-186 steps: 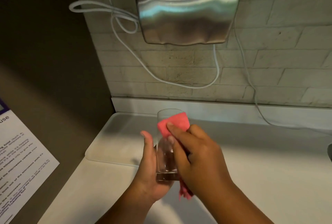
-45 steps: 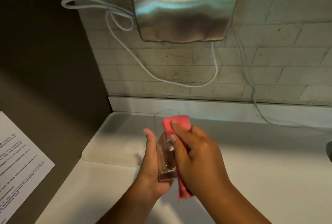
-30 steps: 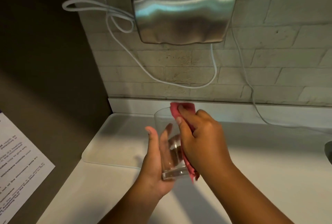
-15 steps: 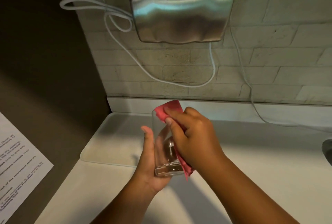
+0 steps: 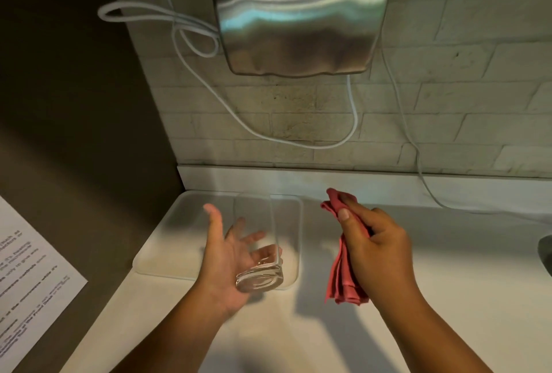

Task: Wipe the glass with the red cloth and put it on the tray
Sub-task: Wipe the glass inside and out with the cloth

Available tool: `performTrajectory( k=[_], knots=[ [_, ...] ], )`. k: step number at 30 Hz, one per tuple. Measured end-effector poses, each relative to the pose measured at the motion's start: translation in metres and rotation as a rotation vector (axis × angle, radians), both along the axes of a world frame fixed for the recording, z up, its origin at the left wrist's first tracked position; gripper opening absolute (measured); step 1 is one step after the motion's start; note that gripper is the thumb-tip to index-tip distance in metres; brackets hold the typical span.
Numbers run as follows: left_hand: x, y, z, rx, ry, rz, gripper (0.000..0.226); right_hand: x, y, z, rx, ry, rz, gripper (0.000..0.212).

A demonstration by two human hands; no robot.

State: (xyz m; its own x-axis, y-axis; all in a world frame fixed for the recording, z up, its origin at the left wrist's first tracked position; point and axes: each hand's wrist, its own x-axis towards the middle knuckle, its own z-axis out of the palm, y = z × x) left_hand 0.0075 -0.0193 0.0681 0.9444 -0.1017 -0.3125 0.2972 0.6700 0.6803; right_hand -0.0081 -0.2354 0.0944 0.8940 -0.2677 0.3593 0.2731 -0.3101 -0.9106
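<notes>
A clear drinking glass (image 5: 257, 241) lies tilted in my left hand (image 5: 222, 265), its thick base towards me and its rim pointing at the wall. My fingers curl loosely behind it, thumb raised. It hangs above the near right part of the white tray (image 5: 167, 241), which lies on the counter against the back wall. My right hand (image 5: 373, 250) is to the right of the glass, apart from it, closed on the folded red cloth (image 5: 343, 274), whose end hangs below my fist.
A steel hand dryer (image 5: 301, 14) is mounted on the tiled wall above, with white cables (image 5: 191, 41) looping beneath it. A printed sheet (image 5: 27, 280) lies at the far left. A sink edge (image 5: 545, 253) shows at the right border. The white counter (image 5: 298, 328) spreads below my arms.
My right hand has pulled the red cloth off the glass and moved right. My left hand has tipped the glass flatter and carried it over the tray's near right corner.
</notes>
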Motion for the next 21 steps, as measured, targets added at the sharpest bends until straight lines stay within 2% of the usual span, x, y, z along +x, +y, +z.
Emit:
performTrajectory(
  k=[3,7,10,14,15,17,18,19,20,21],
  knots=[
    [-0.005,-0.006,-0.003,0.016,-0.057,-0.022,0.105,-0.004,0.004,0.002,-0.016,-0.006,0.022,0.029],
    [-0.009,-0.008,0.003,-0.143,-0.180,-0.125,0.115,-0.012,0.014,0.009,-0.027,-0.071,0.065,0.031],
    [-0.006,-0.013,0.007,-0.045,-0.226,-0.155,0.112,-0.022,0.026,0.014,-0.050,-0.176,0.077,0.031],
    [-0.021,-0.013,0.006,0.135,-0.217,-0.074,0.119,-0.044,0.043,0.024,-0.292,-0.399,0.125,0.034],
    [-0.030,-0.012,0.007,0.168,-0.280,-0.111,0.114,-0.050,0.048,0.025,-0.374,-0.432,0.153,0.035],
    [-0.033,-0.004,-0.012,0.452,-0.388,-0.144,0.071,-0.058,0.057,0.023,-0.547,-0.482,0.193,0.036],
    [-0.037,-0.003,-0.031,0.333,-0.385,-0.187,0.050,-0.061,0.062,0.021,-0.615,-0.500,0.201,0.036],
    [-0.045,-0.003,-0.034,0.357,-0.362,-0.210,0.041,-0.063,0.066,0.020,-0.661,-0.509,0.197,0.037],
    [-0.049,-0.001,-0.038,0.332,-0.341,-0.280,0.036,-0.064,0.069,0.021,-0.686,-0.510,0.185,0.037],
    [-0.048,-0.005,-0.029,0.318,-0.338,-0.242,0.034,-0.063,0.071,0.023,-0.688,-0.502,0.170,0.037]
  ],
)
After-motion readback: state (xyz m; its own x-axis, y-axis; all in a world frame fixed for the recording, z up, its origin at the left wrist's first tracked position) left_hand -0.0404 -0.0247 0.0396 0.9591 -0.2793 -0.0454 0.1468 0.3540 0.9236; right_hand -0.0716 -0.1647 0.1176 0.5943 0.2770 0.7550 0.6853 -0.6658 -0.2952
